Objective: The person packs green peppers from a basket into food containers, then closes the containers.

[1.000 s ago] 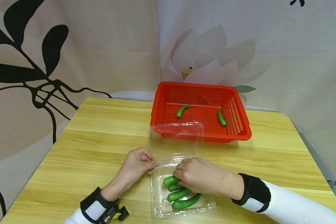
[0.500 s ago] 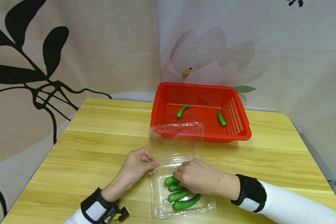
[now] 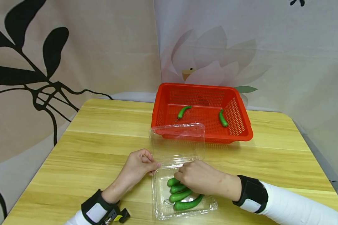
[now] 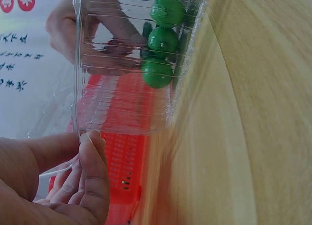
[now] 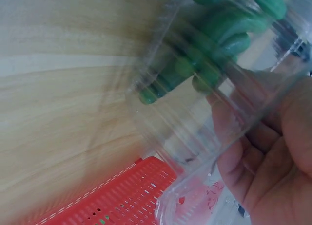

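Observation:
A clear plastic clamshell container point(image 3: 155, 203) lies with its lid point(image 3: 176, 145) raised toward the basket. My left hand point(image 3: 138, 164) pinches its left edge near the hinge between thumb and fingers, as the left wrist view shows. Several green chili peppers lie side by side in the tray, the nearest pepper point(image 3: 187, 204) curved and in full view. My right hand point(image 3: 198, 176) reaches in from the right. Its curled fingers and thumb hold the farthest pepper point(image 3: 173, 182), whose left end sticks out past them. In the right wrist view, the fingers point(image 5: 229, 122) show through the clear wall.
A red plastic basket point(image 3: 202, 137) stands behind the container, overlapped by the lid in the head view. Two more green peppers lie in it, one left point(image 3: 184, 111) and one right point(image 3: 222, 118). Everything rests on a wooden table point(image 3: 101, 137) before a printed cloth backdrop.
The far peppers in the tray have shifted slightly right under my right hand and sit closer together. My right forearm drew slightly left; my left hand stays at the edge.

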### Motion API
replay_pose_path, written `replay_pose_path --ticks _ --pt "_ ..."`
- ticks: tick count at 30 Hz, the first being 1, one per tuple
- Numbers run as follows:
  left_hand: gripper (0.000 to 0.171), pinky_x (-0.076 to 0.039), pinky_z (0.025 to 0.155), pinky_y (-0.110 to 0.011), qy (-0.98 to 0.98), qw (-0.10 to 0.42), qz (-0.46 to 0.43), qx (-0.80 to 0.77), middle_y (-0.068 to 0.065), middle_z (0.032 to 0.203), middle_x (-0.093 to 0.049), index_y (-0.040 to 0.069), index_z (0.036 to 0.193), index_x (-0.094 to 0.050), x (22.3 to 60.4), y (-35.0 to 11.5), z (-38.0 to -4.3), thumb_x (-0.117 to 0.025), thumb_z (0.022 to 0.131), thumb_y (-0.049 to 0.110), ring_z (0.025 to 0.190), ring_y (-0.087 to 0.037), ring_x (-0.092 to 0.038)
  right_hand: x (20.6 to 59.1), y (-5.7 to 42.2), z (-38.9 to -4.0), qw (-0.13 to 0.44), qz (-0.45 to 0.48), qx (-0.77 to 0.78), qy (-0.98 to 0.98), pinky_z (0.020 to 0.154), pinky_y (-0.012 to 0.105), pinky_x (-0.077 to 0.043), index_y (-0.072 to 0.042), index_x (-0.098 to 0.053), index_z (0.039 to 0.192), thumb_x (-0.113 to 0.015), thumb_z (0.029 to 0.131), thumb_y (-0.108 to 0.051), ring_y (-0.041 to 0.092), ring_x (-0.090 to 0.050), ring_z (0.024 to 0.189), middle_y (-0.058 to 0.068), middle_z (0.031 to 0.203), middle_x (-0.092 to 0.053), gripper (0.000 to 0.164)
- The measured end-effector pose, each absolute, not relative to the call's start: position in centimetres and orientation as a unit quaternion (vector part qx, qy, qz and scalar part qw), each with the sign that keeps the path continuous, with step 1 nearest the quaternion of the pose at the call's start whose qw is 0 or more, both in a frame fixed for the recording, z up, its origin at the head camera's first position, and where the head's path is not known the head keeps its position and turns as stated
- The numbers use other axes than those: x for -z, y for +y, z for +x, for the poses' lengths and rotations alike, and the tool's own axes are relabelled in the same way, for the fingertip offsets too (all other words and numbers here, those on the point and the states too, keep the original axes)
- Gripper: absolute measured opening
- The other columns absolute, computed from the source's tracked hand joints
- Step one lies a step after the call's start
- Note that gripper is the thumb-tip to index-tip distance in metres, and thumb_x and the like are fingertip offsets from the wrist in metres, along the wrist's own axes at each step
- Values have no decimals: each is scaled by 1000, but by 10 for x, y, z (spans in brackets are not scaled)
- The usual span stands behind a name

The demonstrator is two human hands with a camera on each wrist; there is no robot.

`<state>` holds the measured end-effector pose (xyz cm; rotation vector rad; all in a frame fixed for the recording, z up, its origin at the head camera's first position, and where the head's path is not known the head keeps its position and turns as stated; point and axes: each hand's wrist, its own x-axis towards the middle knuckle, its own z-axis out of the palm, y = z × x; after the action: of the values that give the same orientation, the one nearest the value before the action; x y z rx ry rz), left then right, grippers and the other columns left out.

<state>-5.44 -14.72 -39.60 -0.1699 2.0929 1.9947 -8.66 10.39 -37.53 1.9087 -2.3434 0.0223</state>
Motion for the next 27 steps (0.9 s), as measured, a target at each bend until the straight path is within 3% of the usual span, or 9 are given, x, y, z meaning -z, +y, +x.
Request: replay_pose_path --ticks 6,13,27 --pt "25 -57 60 -28 719 121 -55 -682 -12 77 -72 -3 93 -56 395 -148 -54 -81 88 -3 63 -17 -63 372 105 -88 68 629 1 -775 56 21 -51 -17 -68 88 -84 73 -11 6 -60 67 -10 76 -64 23" --pt "25 -57 60 -28 717 123 -59 -683 -13 79 -73 -3 93 -56 395 -147 -54 -80 88 -3 64 -17 -64 366 107 -92 77 623 -13 -779 57 21 -52 -17 -70 89 -79 90 -13 6 -62 69 -10 77 -66 10" --pt "25 -56 60 -27 714 125 -58 -687 -12 77 -72 -3 91 -56 396 -147 -54 -80 88 -5 63 -17 -62 358 107 -94 81 627 -39 -774 58 22 -53 -17 -71 92 -80 93 -20 7 -63 71 -10 79 -67 10"
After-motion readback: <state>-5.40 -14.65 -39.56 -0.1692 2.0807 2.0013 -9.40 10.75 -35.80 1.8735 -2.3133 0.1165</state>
